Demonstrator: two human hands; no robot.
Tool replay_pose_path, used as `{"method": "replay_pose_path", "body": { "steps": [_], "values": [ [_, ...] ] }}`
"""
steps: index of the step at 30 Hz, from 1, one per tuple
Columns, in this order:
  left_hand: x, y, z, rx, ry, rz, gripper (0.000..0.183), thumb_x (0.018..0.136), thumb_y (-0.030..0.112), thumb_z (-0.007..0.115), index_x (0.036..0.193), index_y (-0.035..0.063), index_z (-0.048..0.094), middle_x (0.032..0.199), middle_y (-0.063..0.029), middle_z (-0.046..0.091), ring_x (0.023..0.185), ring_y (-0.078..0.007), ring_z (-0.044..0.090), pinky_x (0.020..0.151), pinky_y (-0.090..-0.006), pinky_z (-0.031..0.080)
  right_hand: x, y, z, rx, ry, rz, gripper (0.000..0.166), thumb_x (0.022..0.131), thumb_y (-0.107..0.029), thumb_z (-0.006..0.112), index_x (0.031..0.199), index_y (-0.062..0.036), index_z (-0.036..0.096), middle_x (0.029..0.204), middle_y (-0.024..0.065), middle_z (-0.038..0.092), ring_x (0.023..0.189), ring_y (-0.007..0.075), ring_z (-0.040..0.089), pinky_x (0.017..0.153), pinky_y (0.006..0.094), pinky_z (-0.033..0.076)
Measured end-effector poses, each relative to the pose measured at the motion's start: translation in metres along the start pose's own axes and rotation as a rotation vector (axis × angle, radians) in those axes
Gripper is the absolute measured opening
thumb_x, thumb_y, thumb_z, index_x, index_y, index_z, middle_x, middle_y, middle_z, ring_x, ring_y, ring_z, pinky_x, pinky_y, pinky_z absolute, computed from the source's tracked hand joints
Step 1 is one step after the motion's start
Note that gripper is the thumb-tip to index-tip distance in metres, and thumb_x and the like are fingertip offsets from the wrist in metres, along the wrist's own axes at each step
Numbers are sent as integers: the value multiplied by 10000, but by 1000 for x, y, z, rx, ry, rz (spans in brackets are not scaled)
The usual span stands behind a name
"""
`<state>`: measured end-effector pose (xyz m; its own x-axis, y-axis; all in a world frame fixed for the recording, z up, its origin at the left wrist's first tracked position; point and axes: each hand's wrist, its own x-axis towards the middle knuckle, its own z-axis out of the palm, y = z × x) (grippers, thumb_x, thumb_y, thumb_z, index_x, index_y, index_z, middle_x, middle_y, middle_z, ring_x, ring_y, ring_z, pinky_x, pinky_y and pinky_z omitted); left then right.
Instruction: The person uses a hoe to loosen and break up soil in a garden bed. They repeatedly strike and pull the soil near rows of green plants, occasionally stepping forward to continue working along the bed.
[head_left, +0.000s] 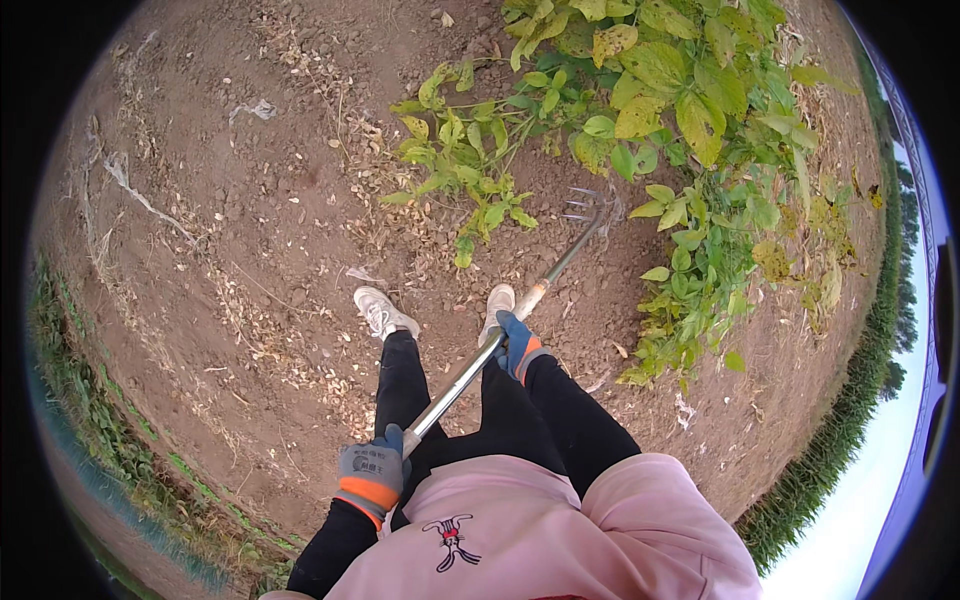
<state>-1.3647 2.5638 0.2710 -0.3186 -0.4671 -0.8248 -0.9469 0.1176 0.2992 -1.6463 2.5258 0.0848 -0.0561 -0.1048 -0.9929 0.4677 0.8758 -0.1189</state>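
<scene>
My left hand (370, 474), in a grey and blue work glove with an orange cuff, is closed around the near end of a metal-handled rake or cultivator (459, 384). Farther up the same handle, my right hand (516, 345), gloved in blue with an orange cuff, grips the shaft. The handle slants away to the upper right. Its curved metal tines (583, 204) rest at the soil between leafy green and yellowing plants (660, 82); whether they are sunk in the soil I cannot tell. Some thin plastic film or dry fibre clings beside the head.
A low leafy branch (480, 172) spreads left of the tines. Two light shoes (382, 311) stand on brown, clumpy soil (300, 187) strewn with dry leaves. Scraps of plastic film (150, 199) lie at the left. Green plants (847, 420) line the right edge; a weedy strip (127, 450) borders the lower left.
</scene>
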Motion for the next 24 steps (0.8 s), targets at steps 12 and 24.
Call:
{"method": "replay_pose_path", "body": {
  "steps": [12, 24],
  "values": [
    [-130, -200, 45, 109, 355, -532, 211, 632, 309, 694, 644, 127, 587, 606, -86, 593, 588, -299, 603, 573, -404, 459, -85, 97, 166, -277, -467, 212, 433, 785, -524, 599, 688, -102, 576, 556, 3, 484, 415, 101, 423, 345, 218, 326],
    [-107, -186, 39, -426, 644, -518, 184, 714, 244, 665, 814, 101, 608, 665, -141, 616, 623, -338, 612, 577, -429, 479, -54, 29, 286, -467, -352, -166, 431, 782, -520, 604, 719, -94, 596, 590, 23, 544, 478, 114, 485, 413, 255, 357]
  ]
}}
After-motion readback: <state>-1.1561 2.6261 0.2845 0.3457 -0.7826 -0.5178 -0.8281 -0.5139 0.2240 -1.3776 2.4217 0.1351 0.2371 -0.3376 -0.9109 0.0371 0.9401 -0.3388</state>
